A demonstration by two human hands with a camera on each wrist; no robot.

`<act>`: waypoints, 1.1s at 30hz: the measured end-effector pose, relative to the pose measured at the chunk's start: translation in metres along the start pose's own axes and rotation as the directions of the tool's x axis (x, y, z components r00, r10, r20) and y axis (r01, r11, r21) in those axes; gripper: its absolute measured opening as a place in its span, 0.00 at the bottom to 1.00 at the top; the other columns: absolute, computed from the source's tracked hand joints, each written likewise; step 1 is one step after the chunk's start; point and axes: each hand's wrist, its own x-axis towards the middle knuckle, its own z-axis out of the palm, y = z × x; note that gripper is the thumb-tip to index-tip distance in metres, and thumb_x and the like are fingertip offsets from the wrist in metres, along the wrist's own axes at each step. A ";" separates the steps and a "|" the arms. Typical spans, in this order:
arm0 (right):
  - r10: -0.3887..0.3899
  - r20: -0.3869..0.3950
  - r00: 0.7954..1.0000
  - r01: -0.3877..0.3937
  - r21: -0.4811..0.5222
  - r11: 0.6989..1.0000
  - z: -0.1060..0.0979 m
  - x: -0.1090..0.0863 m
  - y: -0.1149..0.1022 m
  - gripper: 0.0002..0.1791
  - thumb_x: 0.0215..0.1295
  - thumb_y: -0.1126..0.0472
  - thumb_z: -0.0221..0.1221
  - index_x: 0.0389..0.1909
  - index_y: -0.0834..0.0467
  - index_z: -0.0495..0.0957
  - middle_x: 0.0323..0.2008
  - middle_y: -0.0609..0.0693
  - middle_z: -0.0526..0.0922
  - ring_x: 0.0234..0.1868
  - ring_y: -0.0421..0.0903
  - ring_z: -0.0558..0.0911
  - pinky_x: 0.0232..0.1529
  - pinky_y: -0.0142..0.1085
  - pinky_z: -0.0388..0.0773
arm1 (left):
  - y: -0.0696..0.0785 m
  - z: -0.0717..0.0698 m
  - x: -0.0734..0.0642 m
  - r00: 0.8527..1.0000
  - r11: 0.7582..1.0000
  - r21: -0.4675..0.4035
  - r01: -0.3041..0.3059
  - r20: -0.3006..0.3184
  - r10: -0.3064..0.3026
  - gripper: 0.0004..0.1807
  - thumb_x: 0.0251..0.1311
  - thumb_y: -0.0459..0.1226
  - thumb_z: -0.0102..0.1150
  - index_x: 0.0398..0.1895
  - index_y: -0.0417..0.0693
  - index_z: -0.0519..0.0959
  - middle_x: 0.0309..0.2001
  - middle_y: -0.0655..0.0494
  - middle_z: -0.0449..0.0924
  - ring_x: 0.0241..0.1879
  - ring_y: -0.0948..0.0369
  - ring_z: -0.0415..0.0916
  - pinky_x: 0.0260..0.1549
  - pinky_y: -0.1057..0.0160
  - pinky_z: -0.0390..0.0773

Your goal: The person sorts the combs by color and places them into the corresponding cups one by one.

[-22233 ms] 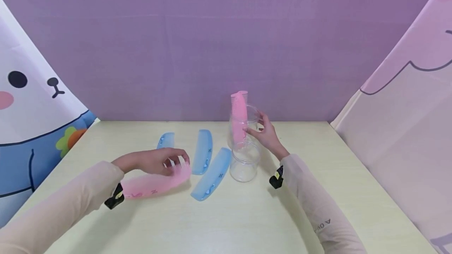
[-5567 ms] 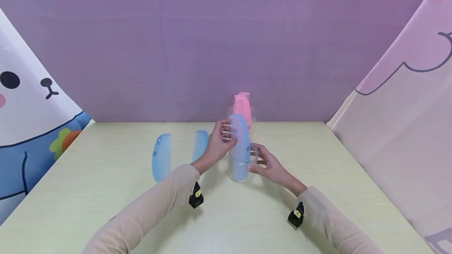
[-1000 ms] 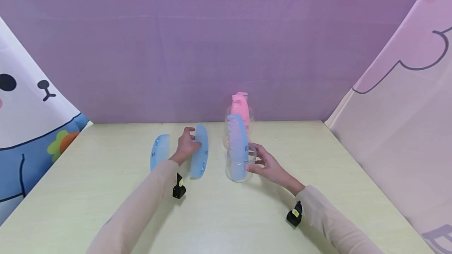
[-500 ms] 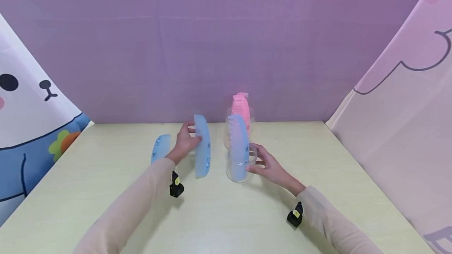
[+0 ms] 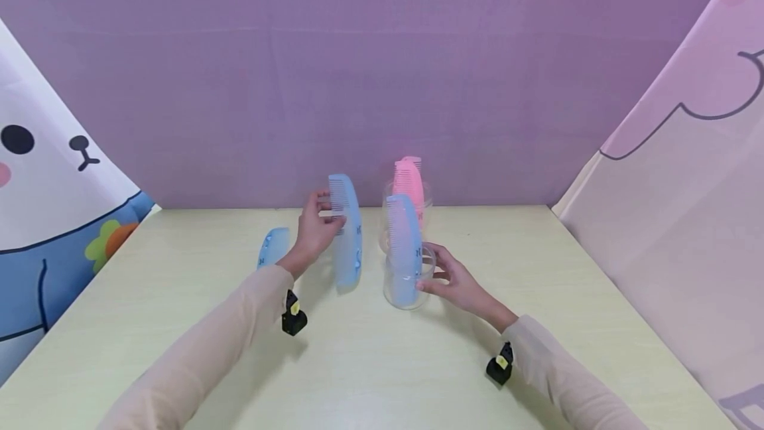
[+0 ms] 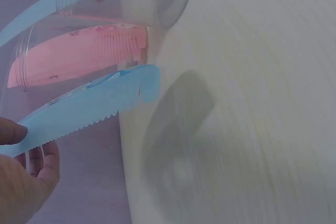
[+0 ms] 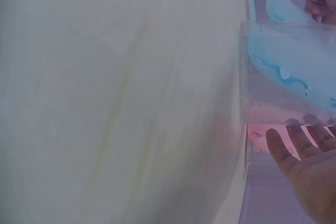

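Observation:
In the head view my left hand (image 5: 313, 231) pinches a light-blue comb (image 5: 348, 244) near its upper end. The comb stands nearly upright above the table, teeth to the left. My right hand (image 5: 459, 284) holds a clear cup (image 5: 398, 298) by its right side, thumb in front and fingers behind. A second blue comb (image 5: 407, 231) leans inside that cup. Behind it, another clear cup (image 5: 384, 224) contains pink combs (image 5: 408, 179), their lower parts partly hidden. In the left wrist view the held comb (image 6: 94, 103) hangs clear of the tabletop.
One more blue comb (image 5: 274, 246) lies at the left on the pale table (image 5: 382, 370), partly covered by my left forearm. A purple cloth (image 5: 358, 85) rises behind the table's back edge. Printed cloths (image 5: 54, 204) hang at both sides.
My left hand has raised the blue comb off the table and tilted it upright, moving slightly right. Before that, one blue comb went into the front cup. My right hand stays at that cup.

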 end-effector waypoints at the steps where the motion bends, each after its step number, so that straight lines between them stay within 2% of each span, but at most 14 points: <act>1: 0.000 0.001 1.000 0.000 -0.002 1.000 0.000 0.000 0.000 0.38 0.56 0.63 0.62 0.66 0.57 0.55 0.63 0.59 0.65 0.63 0.59 0.66 0.54 0.54 0.70 | 0.002 0.000 0.000 1.000 1.000 -0.012 -0.011 -0.001 0.011 0.32 0.55 0.27 0.57 0.62 0.46 0.55 0.53 0.42 0.70 0.47 0.45 0.75 0.45 0.52 0.79; 8: 0.008 -0.002 1.000 -0.008 -0.001 1.000 0.000 0.000 0.001 0.38 0.55 0.63 0.62 0.66 0.57 0.55 0.63 0.59 0.65 0.63 0.59 0.66 0.54 0.53 0.71 | 0.014 0.000 -0.004 0.996 0.991 -0.097 -0.092 -0.017 0.091 0.32 0.53 0.26 0.57 0.60 0.46 0.57 0.52 0.42 0.69 0.47 0.47 0.74 0.48 0.53 0.77; 15: 0.014 -0.008 1.000 -0.014 0.003 1.000 0.000 0.000 0.001 0.38 0.55 0.63 0.62 0.66 0.56 0.55 0.63 0.59 0.65 0.63 0.59 0.66 0.54 0.54 0.70 | 0.033 -0.003 -0.009 0.978 0.963 -0.168 -0.210 -0.038 0.207 0.31 0.51 0.22 0.55 0.58 0.42 0.57 0.51 0.41 0.69 0.47 0.48 0.72 0.50 0.52 0.75; 26: 0.008 -0.009 1.000 -0.008 0.015 1.000 0.001 0.000 0.000 0.38 0.55 0.64 0.62 0.66 0.56 0.55 0.62 0.59 0.65 0.63 0.59 0.66 0.54 0.56 0.69 | 0.054 -0.004 -0.014 0.954 0.929 -0.219 -0.299 -0.091 0.286 0.30 0.51 0.23 0.55 0.57 0.42 0.57 0.49 0.41 0.69 0.45 0.48 0.74 0.48 0.53 0.76; 33: 0.006 -0.010 1.000 -0.006 0.020 1.000 0.001 0.000 -0.001 0.38 0.55 0.64 0.62 0.66 0.57 0.55 0.63 0.60 0.65 0.62 0.60 0.65 0.54 0.56 0.69 | 0.068 0.001 -0.021 0.932 0.886 -0.290 -0.361 -0.123 0.340 0.32 0.50 0.21 0.55 0.59 0.41 0.56 0.51 0.40 0.68 0.46 0.47 0.73 0.49 0.50 0.75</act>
